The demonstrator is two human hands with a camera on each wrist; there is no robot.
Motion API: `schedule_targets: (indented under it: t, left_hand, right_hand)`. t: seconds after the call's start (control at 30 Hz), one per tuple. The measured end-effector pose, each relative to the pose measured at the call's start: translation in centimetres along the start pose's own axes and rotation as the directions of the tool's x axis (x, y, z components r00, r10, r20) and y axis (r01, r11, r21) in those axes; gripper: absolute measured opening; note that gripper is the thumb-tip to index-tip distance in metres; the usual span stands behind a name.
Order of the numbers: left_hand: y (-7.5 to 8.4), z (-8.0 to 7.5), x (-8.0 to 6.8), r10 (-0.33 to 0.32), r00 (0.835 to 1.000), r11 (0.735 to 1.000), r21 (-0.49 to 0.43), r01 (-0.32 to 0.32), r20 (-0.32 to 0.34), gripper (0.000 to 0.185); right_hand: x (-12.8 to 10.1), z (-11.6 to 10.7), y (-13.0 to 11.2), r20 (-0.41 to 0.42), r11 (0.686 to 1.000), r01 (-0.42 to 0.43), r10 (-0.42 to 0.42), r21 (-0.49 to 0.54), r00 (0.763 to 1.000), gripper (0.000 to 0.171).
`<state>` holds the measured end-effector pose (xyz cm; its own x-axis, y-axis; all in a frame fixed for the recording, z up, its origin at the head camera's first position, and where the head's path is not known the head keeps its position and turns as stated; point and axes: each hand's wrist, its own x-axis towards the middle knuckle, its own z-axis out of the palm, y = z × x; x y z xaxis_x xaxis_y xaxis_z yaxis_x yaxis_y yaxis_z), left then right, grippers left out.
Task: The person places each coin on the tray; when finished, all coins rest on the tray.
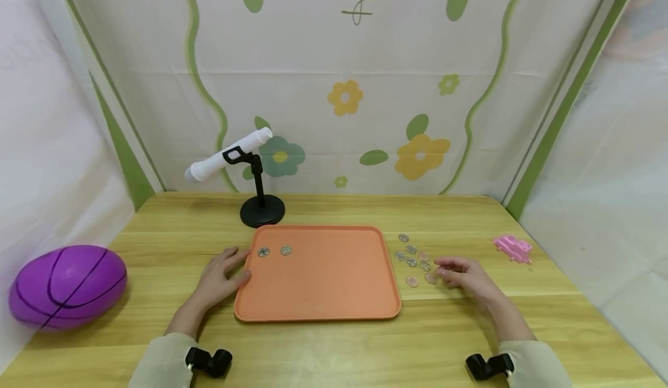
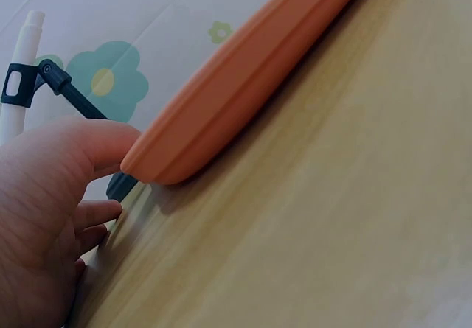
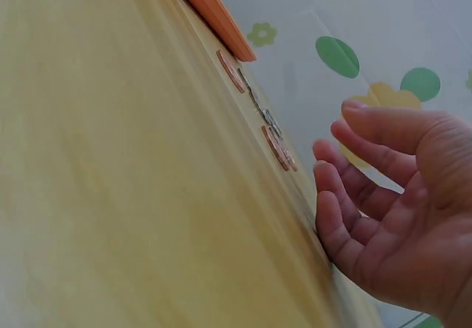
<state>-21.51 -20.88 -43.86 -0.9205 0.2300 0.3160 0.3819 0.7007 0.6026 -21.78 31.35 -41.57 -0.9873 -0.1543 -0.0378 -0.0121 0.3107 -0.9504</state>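
An orange tray (image 1: 323, 278) lies on the wooden table, with two silver-coloured coins (image 1: 286, 250) near its far left corner. My left hand (image 1: 216, 280) rests at the left side of the tray, its thumb touching the rim in the left wrist view. To the right of the tray lies a loose group of silver and copper-coloured coins (image 1: 411, 262). Beside that group is my right hand (image 1: 469, 278), fingers loosely bent. In the right wrist view nothing sits between its fingers, and copper-coloured coins (image 3: 276, 149) lie just beyond the fingertips.
Behind the tray a white microphone (image 1: 229, 155) is clipped on a black stand (image 1: 262, 210). A purple ball (image 1: 68, 287) with dark lines sits at the far left. On the right lies a small pink toy car (image 1: 514, 249). Printed white cloth (image 1: 313, 46) walls in the table.
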Motion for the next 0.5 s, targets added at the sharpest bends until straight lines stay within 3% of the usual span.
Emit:
schedule_targets:
  t: [0.07,0.3,0.5]
  left_hand:
    - [0.0,0.0,0.0,-0.004,1.000,1.000,0.001,0.004,0.001,0.049]
    - [-0.1,-0.1,0.0,-0.004,1.000,1.000,0.000,0.004,0.001,0.048]
    - [-0.1,0.0,0.0,-0.010,1.000,1.000,-0.002,0.010,0.000,0.048]
  right_hand:
    - [0.1,0.0,0.5,-0.012,1.000,-0.011,0.011,0.014,1.000,0.043]
    - [0.1,0.6,1.3,-0.071,0.993,0.008,-0.017,-0.116,0.997,0.038]
    - [0.3,0.9,1.4,-0.078,0.987,0.003,-0.016,-0.162,0.997,0.034]
